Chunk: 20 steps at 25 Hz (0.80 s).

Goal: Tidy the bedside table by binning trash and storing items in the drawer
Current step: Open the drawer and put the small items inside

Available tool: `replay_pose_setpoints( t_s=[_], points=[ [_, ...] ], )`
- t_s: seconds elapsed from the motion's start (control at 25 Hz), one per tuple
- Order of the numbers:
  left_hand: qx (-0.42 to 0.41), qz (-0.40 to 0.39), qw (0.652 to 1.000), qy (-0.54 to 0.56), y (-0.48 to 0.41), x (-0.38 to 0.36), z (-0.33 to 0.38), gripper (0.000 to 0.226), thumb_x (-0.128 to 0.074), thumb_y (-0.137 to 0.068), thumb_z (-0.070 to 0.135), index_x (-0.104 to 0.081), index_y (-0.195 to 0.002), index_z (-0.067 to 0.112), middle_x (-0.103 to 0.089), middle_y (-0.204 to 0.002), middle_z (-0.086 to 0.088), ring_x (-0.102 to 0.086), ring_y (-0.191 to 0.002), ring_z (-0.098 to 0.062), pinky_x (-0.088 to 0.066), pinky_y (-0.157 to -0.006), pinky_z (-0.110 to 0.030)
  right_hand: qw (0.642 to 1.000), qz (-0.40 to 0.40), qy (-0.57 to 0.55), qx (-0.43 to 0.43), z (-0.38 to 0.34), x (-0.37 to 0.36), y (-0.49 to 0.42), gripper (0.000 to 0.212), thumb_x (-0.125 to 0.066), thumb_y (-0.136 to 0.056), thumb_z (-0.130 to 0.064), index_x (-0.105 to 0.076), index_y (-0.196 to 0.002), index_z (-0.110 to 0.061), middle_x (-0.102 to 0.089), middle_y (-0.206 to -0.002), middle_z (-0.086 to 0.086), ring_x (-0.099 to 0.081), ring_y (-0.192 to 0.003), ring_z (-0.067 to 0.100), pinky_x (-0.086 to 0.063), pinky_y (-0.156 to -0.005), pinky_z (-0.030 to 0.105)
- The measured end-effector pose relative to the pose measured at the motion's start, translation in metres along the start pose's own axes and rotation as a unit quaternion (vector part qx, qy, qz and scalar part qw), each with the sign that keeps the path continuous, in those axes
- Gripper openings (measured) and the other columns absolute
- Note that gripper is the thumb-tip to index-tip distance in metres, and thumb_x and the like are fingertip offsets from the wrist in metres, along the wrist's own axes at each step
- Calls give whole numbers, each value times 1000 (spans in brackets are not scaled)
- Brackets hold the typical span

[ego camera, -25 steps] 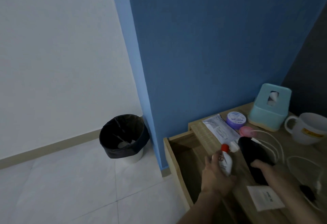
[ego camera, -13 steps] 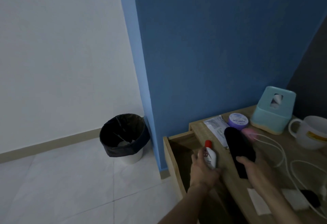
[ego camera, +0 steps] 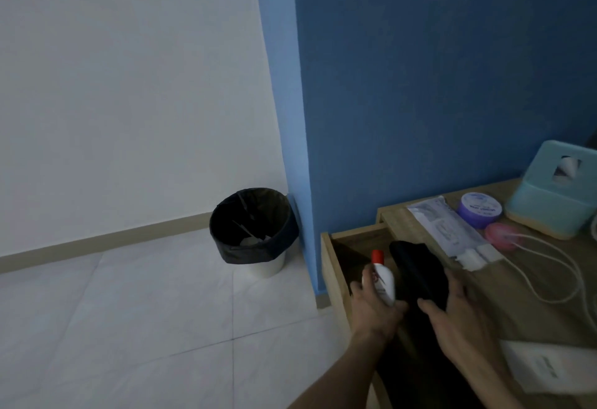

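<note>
Two hands: white red-capped bottle (ego camera: 383, 280), black case (ego camera: 420, 271), over drawer (ego camera: 326, 266).

Blue wall (ego camera: 436, 85), white tiled floor (ego camera: 129, 328)

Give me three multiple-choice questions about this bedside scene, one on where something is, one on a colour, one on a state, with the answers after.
1. Where is the bin?
A. on the floor beside the blue wall
B. on the bedside table
C. inside the drawer

2. What colour is the cap of the small white bottle in the left hand?
A. green
B. red
C. black

3. What state is the drawer in?
A. shut
B. removed and on the floor
C. pulled open

Answers:
1. A, it stands on the tiles at the wall's corner.
2. B, a red cap tops the bottle.
3. C, its dark inside shows beneath the hands, with the right hand holding a black case over it.
</note>
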<state>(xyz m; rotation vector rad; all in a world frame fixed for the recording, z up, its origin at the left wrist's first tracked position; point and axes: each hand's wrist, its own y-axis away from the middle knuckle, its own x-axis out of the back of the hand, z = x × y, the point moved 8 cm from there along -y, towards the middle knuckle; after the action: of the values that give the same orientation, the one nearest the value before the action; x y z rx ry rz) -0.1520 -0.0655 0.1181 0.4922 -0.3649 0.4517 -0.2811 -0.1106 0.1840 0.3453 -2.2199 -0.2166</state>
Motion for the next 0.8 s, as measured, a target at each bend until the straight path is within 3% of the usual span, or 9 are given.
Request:
replay_pose_setpoints(
  t_s=[0.4, 0.64, 0.8],
  points=[
    [23, 46, 999, 3, 4, 27, -20, 85, -64, -84, 30, -9, -149, 34, -25, -147, -4, -32, -135, -21, -34, -109, -35, 995, -9, 101, 19, -3, -65, -18, 78, -57, -85, -33, -13, -146, -15, -29, -145, 23, -32, -131, 36, -30, -106, 43],
    [46, 74, 996, 8, -4, 27, -34, 83, -59, -87, 26, -5, -149, 34, -26, -153, -3, -32, -139, -21, -33, -113, -39, 991, -45, 124, 31, 3, -99, -42, 74, -53, -88, -27, -8, -146, -15, -28, -144, 22, -32, -129, 36, -34, -101, 41],
    [57, 73, 996, 11, -8, 30, -39, 82, -56, -89, 21, -2, -149, 35, -27, -153, -4, -34, -138, -22, -34, -113, -41, 987, -64, 143, 31, 8, -121, -49, 73, -50, -89, -33, -6, -145, -19, -24, -147, 19, -27, -133, 34, -33, -104, 43]
  ],
)
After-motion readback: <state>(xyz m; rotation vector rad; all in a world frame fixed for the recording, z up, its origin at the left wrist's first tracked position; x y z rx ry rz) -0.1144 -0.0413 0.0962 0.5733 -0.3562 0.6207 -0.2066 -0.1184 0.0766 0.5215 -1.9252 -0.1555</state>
